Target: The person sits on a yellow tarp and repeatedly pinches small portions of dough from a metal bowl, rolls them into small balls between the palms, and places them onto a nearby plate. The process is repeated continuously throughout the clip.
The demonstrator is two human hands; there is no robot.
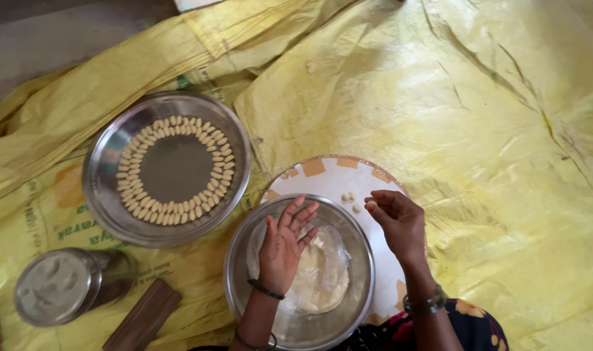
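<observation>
My left hand [285, 246] hovers flat and open, palm up, over a steel bowl [239, 286] that holds pale dough [324, 273] under clear plastic. My right hand [398, 220] pinches a small piece of dough [372, 204] at its fingertips, above a round white board [335, 179] with orange patches on its rim. Three small dough pieces [350, 199] lie on the board just left of that hand. To the left, a wide steel plate [108, 162] carries several small shaped dough pieces [174, 218] laid in a double ring.
Everything rests on yellow woven sacking [478, 117] spread on the floor. A steel canister with a lid [57, 286] lies at lower left, a brown wooden block [143, 317] beside it. Bare grey floor [49, 39] shows at the top left.
</observation>
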